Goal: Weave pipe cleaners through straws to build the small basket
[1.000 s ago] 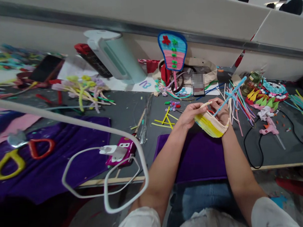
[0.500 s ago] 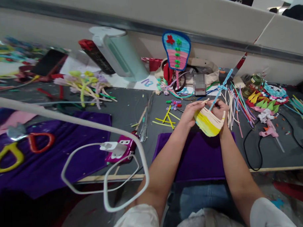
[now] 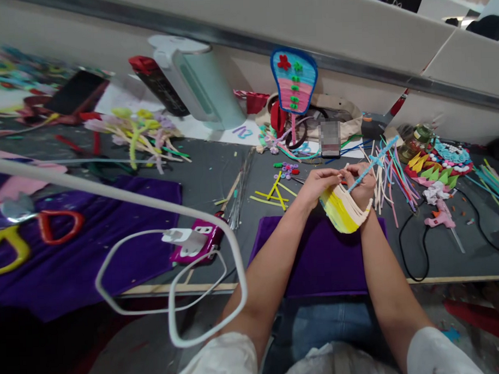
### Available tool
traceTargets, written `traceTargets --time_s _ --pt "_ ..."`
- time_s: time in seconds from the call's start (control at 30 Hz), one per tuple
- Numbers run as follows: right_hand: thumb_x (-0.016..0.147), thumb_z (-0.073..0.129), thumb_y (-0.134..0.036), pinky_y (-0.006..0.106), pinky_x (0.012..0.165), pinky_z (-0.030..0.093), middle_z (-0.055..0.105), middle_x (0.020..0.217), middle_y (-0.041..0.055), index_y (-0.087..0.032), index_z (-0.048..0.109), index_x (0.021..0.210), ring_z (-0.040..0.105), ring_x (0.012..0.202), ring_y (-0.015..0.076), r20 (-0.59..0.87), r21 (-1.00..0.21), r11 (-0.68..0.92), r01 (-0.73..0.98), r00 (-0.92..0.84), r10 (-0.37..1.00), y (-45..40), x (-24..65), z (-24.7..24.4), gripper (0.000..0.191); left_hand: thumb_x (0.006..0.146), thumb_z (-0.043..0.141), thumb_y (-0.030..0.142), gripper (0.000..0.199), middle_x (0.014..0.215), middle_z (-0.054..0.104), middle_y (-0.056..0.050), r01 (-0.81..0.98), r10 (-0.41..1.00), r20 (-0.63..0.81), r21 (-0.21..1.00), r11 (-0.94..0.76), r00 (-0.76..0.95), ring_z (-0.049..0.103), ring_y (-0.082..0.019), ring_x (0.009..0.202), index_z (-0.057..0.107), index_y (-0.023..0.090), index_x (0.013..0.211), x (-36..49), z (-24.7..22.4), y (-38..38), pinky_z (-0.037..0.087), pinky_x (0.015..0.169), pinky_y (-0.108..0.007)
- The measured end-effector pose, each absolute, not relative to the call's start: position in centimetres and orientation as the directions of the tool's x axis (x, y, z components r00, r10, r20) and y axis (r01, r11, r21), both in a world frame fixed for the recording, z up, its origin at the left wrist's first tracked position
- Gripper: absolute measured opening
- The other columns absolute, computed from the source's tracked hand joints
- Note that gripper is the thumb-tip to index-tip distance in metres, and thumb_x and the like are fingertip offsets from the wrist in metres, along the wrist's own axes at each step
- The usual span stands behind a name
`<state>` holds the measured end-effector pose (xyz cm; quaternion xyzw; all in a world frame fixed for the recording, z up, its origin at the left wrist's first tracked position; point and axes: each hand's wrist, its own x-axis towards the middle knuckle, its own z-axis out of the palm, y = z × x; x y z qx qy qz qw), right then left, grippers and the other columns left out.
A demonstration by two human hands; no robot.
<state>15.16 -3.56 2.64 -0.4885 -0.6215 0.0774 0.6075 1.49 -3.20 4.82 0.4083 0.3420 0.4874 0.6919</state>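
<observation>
Between my hands is a small fan (image 3: 344,215) wound from pipe cleaners in yellow and cream bands. Its twisted blue stem (image 3: 382,160) sticks out away from me, leaning to the right. My left hand (image 3: 321,185) pinches the cream edge at its left side, thumb and fingertips together. My right hand (image 3: 362,187) curls around the stem and the right side, its fingertips meeting the left ones at the cream end. The fingers partly hide the far edge. Below lies a folded purple cloth (image 3: 326,260) on the grey table.
Cut yellow pipe cleaners (image 3: 274,194) lie left of my hands. Loose pipe cleaners (image 3: 390,176) and a pink glue gun (image 3: 441,217) are to the right. A finished blue-and-pink fan (image 3: 295,79) stands behind. A white cable (image 3: 193,213) loops across the left, near a power strip (image 3: 196,243).
The fan has turned so its blue stem tips further right and lower. My fingertips have come closer together at the cream edge. The whole view has shifted slightly.
</observation>
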Motion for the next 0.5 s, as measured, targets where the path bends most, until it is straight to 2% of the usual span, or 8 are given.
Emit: traceTargets --time_s 0.2,0.37,0.5 --pt "0.075 0.071 -0.040 0.029 0.069 0.047 0.051 0.073 -0.0036 -0.023 0.050 0.081 0.051 0.067 0.0122 0.517 -0.848 0.403 0.345 0.368 0.773 -4.1 14.2 3.1 0.027 0.060 0.082 0.027 0.018 0.059 0.064 0.000 -0.323 0.945 0.022 0.942 0.090 0.325 0.053 -0.009 0.051 0.072 0.014 0.067 1.3 4.6 -3.2 0.037 0.052 -0.021" --pt "0.076 0.069 -0.041 0.026 0.064 0.045 0.049 0.070 -0.0054 -0.024 0.045 0.079 0.050 0.063 0.0101 0.407 -0.913 0.383 0.138 0.336 0.850 -3.7 14.0 3.3 0.030 0.061 0.081 0.032 0.021 0.060 0.065 -0.001 -0.281 0.957 0.040 0.959 0.044 0.289 0.053 -0.011 0.052 0.073 0.014 0.068 1.4 4.9 -3.4 0.037 0.052 -0.022" --pt "0.069 0.074 -0.043 0.024 0.060 0.045 0.053 0.069 -0.0054 -0.023 0.048 0.078 0.052 0.061 0.0097 0.339 -0.936 0.352 -0.020 0.219 0.915 -3.1 14.9 3.5 0.034 0.061 0.081 0.032 0.021 0.054 0.061 -0.001 -0.308 0.950 0.014 0.947 0.087 0.311 0.051 -0.011 0.047 0.072 0.014 0.066 1.3 5.2 -3.6 0.035 0.048 -0.022"
